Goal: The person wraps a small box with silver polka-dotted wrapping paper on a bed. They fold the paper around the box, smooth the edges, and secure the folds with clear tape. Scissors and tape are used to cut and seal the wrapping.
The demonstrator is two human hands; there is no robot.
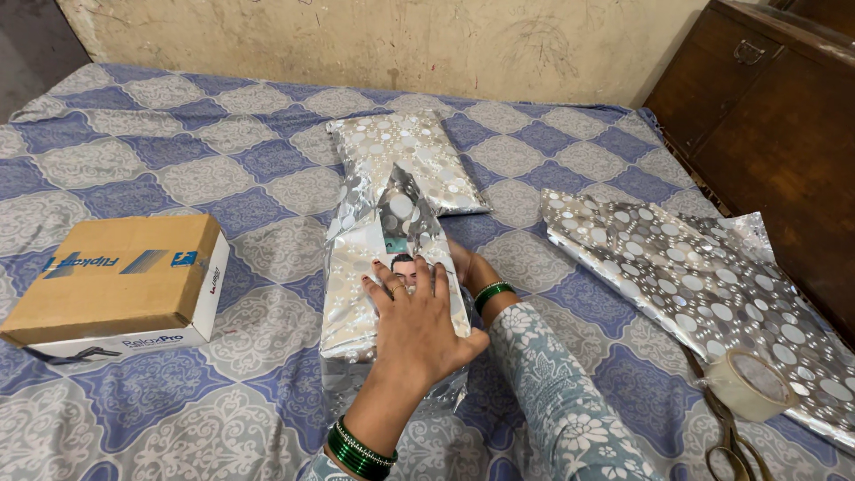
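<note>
Pressing silver wrap flat — left hand (417,322) on half-wrapped box (374,294).

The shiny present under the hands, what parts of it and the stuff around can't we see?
- Half-wrapped box, head view: its top is mostly hidden by the left hand pressed flat on it.
- Right hand: only a sliver shows; the box and left hand hide the fingers.
- Scissors: the bottom edge cuts the handles; the tape roll and silver paper sheet cover the blades.
</note>
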